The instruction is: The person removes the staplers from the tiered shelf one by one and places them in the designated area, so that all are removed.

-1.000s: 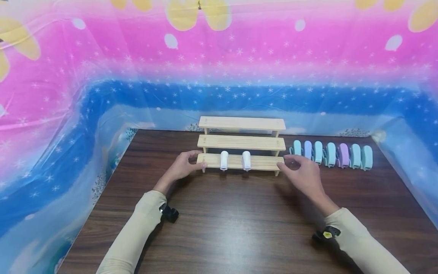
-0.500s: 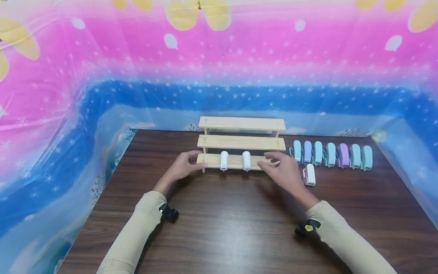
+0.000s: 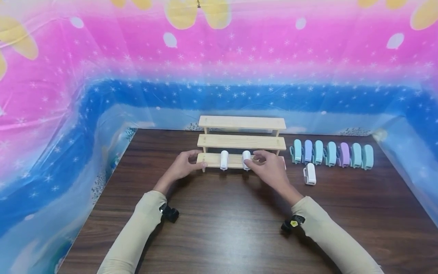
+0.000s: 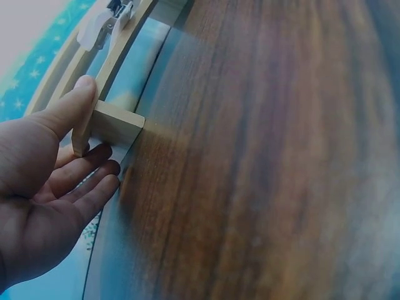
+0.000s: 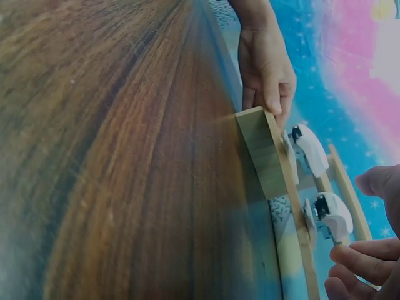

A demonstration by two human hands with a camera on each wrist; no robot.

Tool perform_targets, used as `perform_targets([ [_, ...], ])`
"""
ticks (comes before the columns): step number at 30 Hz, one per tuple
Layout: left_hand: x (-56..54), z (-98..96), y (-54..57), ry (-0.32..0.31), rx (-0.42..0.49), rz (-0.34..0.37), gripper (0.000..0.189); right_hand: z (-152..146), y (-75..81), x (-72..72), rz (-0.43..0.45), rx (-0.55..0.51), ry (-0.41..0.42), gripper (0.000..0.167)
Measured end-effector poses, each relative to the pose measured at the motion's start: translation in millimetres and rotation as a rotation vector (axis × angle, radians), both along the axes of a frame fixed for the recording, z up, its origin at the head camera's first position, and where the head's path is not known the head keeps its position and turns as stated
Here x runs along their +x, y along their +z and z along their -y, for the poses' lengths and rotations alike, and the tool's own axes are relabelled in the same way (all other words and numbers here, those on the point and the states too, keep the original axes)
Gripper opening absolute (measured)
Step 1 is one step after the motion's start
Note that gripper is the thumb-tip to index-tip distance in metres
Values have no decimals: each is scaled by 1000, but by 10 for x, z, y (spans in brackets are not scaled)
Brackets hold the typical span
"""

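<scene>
A three-step light wooden display stand [image 3: 241, 142] stands at the back of the table. My left hand [image 3: 183, 165] grips the left end of its lowest shelf, thumb on top and fingers beneath, as the left wrist view shows. Two white mini staplers [image 3: 224, 160] stand side by side on that shelf. My right hand [image 3: 272, 169] reaches over the shelf's right part, thumb and fingers spread at the right-hand white stapler [image 5: 333, 215]. In the right wrist view its fingertips [image 5: 342, 255] are close to that stapler; whether they touch cannot be told.
Several staplers in mint, lilac and purple [image 3: 343, 155] stand in a row right of the stand. In front of this row sits another white stapler [image 3: 310, 174]. Behind the dark wooden table [image 3: 219, 228] hangs a patterned pink and blue cloth [image 3: 219, 57].
My right hand has slid left from the lowest shelf's right end to the right-hand stapler there, uncovering the white stapler in front of the row. My left hand has stayed put.
</scene>
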State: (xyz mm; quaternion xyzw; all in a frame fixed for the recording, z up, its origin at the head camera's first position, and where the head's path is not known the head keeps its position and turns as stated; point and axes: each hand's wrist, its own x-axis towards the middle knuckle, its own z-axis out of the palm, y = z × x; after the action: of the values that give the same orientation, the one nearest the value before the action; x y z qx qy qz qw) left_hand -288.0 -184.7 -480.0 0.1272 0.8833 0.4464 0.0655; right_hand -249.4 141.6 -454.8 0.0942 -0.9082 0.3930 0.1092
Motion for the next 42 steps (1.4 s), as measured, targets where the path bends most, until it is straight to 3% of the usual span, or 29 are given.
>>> perform_targets([
  [13, 11, 4, 16, 4, 7, 7, 63, 89, -66, -54, 29, 62, -16, 56],
  [20, 10, 5, 17, 5, 9, 9, 63, 116, -71, -75, 3, 88, -20, 52],
  [33, -38, 11, 1, -6, 20, 0, 62, 110, -83, -118, 3, 79, -37, 47],
  [42, -2, 10, 8, -3, 22, 7, 63, 116, -68, -87, 43, 67, -33, 45],
])
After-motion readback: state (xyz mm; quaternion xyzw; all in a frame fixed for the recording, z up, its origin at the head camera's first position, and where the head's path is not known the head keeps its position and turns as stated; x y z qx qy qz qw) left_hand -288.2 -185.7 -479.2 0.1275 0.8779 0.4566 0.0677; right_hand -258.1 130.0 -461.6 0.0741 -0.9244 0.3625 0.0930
